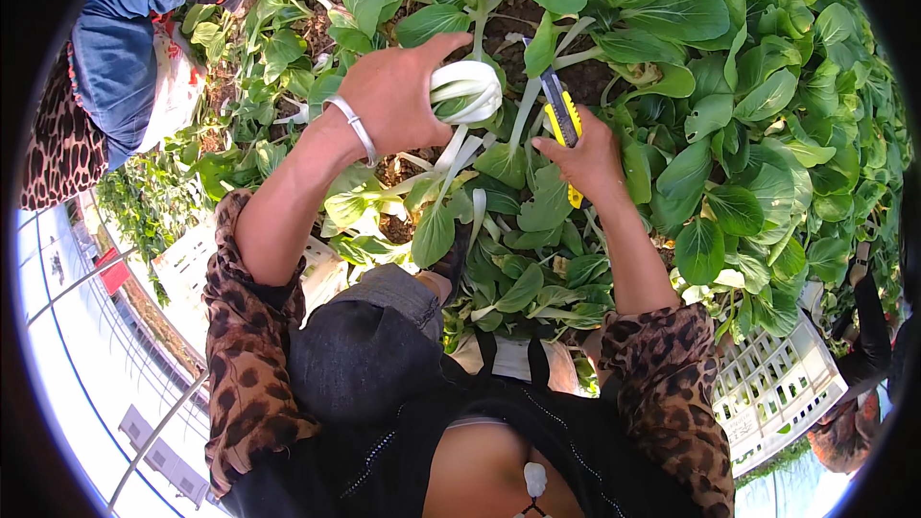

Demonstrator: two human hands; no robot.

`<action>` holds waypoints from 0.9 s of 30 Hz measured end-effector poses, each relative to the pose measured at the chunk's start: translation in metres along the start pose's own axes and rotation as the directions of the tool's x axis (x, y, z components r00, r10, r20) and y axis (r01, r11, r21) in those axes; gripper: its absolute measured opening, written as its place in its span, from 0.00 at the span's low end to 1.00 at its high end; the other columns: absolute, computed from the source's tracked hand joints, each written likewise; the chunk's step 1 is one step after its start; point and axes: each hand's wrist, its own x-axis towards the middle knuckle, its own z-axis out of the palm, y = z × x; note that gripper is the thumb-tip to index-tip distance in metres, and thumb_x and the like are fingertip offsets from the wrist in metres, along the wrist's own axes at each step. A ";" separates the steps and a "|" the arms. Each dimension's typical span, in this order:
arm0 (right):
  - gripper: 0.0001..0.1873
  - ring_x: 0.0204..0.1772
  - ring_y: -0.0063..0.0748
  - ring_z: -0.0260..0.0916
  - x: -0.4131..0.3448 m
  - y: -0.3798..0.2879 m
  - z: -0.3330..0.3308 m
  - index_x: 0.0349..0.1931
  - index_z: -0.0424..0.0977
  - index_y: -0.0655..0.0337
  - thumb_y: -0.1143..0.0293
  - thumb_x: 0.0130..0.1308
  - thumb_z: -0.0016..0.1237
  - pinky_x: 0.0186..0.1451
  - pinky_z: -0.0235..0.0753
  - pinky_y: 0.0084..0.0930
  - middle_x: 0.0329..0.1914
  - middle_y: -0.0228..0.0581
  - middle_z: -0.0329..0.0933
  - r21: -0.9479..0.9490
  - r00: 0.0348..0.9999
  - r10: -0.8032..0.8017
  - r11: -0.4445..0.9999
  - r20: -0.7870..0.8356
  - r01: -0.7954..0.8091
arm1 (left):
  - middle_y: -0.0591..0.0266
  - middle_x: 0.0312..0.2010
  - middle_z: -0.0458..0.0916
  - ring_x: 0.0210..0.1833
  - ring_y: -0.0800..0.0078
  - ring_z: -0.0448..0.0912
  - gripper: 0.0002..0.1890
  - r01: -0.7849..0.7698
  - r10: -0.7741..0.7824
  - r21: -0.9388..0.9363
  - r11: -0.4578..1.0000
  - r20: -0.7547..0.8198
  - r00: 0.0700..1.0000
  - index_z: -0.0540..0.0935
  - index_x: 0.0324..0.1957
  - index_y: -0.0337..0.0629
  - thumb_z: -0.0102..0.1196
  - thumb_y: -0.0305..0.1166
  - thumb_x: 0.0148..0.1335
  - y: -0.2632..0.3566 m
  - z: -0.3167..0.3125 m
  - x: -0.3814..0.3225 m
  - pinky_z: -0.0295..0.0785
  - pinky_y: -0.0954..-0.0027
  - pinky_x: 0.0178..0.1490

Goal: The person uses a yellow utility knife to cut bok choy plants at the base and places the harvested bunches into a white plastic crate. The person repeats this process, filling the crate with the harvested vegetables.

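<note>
My left hand (392,90), with a white bangle at the wrist, is closed around a head of bok choy (471,92); its pale stalks face up and its leaves are mostly hidden. To the right, my right hand (590,158) grips a yellow and black utility knife (563,111) whose blade points away from me, its tip partly behind a leaf. Uncut-looking bok choy plants (478,3) stand in the soil beyond both hands. Loose leaves and stalks (518,288) lie below and between my hands.
A white plastic crate (781,381) stands at the lower right, another pale crate (191,266) at the left. One person in a denim garment (133,36) is at the upper left; another person's dark sleeve (872,316) shows at the far right. Dense bok choy fills the right side.
</note>
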 end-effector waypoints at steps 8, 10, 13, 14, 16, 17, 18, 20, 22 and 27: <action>0.14 0.15 0.26 0.71 0.071 0.008 0.043 0.38 0.68 0.67 0.66 0.58 0.51 0.19 0.69 0.23 0.20 0.37 0.73 0.044 1.000 0.009 0.999 -0.015 -0.008 | 0.48 0.31 0.79 0.35 0.52 0.78 0.54 0.193 -0.187 0.408 0.892 -0.053 0.981 0.42 0.67 0.51 0.63 0.35 0.39 -0.026 -0.002 0.088 0.74 0.58 0.41; 0.13 0.15 0.27 0.71 0.091 0.007 0.049 0.37 0.68 0.67 0.66 0.59 0.50 0.20 0.69 0.24 0.19 0.38 0.73 -0.047 0.999 0.045 0.998 -0.002 -0.045 | 0.47 0.34 0.79 0.37 0.53 0.78 0.52 0.231 -0.229 0.407 0.884 -0.055 0.972 0.46 0.66 0.50 0.63 0.37 0.40 -0.044 0.001 0.086 0.74 0.59 0.43; 0.15 0.15 0.29 0.71 0.106 0.006 0.050 0.39 0.65 0.67 0.64 0.61 0.47 0.21 0.70 0.26 0.19 0.39 0.72 -0.121 0.998 0.068 0.990 0.010 -0.067 | 0.47 0.36 0.79 0.39 0.54 0.78 0.45 0.232 -0.232 0.461 0.857 -0.058 0.971 0.57 0.63 0.46 0.62 0.38 0.39 -0.061 0.006 0.079 0.73 0.60 0.45; 0.17 0.15 0.30 0.72 0.107 0.007 0.051 0.41 0.64 0.67 0.63 0.61 0.46 0.22 0.71 0.27 0.20 0.40 0.72 -0.161 0.996 0.089 0.983 0.017 -0.085 | 0.48 0.36 0.79 0.40 0.55 0.78 0.41 0.221 -0.225 0.462 0.859 -0.048 0.973 0.61 0.60 0.44 0.61 0.37 0.39 -0.065 0.007 0.076 0.73 0.60 0.45; 0.19 0.16 0.31 0.72 0.107 0.007 0.056 0.45 0.61 0.66 0.60 0.62 0.44 0.24 0.72 0.29 0.21 0.41 0.72 -0.271 0.994 0.106 0.958 0.027 -0.095 | 0.49 0.37 0.79 0.41 0.56 0.78 0.34 0.210 -0.198 0.464 0.861 -0.073 0.977 0.70 0.54 0.42 0.61 0.36 0.39 -0.067 0.010 0.071 0.72 0.61 0.46; 0.19 0.16 0.32 0.73 0.105 0.008 0.058 0.45 0.61 0.66 0.61 0.62 0.44 0.25 0.73 0.30 0.23 0.42 0.73 -0.340 0.998 0.066 0.939 0.008 -0.059 | 0.49 0.36 0.79 0.41 0.56 0.78 0.34 0.196 -0.184 0.439 0.877 -0.072 0.980 0.71 0.54 0.43 0.61 0.37 0.39 -0.068 0.011 0.070 0.72 0.61 0.46; 0.19 0.16 0.33 0.73 0.104 0.007 0.064 0.46 0.61 0.66 0.61 0.62 0.44 0.25 0.73 0.31 0.24 0.43 0.73 -0.330 0.993 0.114 0.938 0.010 -0.104 | 0.50 0.36 0.79 0.41 0.56 0.77 0.33 0.196 -0.184 0.427 0.883 -0.069 0.980 0.71 0.54 0.44 0.61 0.37 0.39 -0.069 0.012 0.068 0.72 0.61 0.47; 0.19 0.17 0.35 0.74 0.104 0.006 0.074 0.46 0.60 0.68 0.62 0.62 0.43 0.27 0.74 0.33 0.26 0.46 0.74 -0.334 0.995 0.083 0.937 -0.057 -0.097 | 0.50 0.35 0.79 0.40 0.57 0.77 0.33 0.190 -0.174 0.407 0.893 -0.077 0.982 0.72 0.53 0.45 0.62 0.37 0.39 -0.070 0.012 0.066 0.72 0.61 0.47; 0.20 0.17 0.37 0.74 0.107 0.005 0.082 0.46 0.59 0.71 0.63 0.63 0.43 0.28 0.75 0.35 0.28 0.48 0.75 -0.362 0.995 0.065 0.928 -0.080 -0.089 | 0.51 0.34 0.79 0.39 0.57 0.78 0.32 0.173 -0.149 0.396 0.902 -0.089 0.985 0.73 0.52 0.46 0.62 0.37 0.38 -0.070 0.013 0.064 0.72 0.61 0.46; 0.28 0.53 0.53 0.68 0.120 -0.004 0.080 0.55 0.58 0.73 0.63 0.58 0.43 0.52 0.69 0.39 0.53 0.58 0.65 -0.447 0.985 0.157 0.887 0.064 -0.113 | 0.52 0.33 0.79 0.38 0.57 0.77 0.32 0.168 -0.143 0.381 0.909 -0.093 0.985 0.74 0.51 0.46 0.63 0.36 0.37 -0.068 0.013 0.061 0.71 0.61 0.45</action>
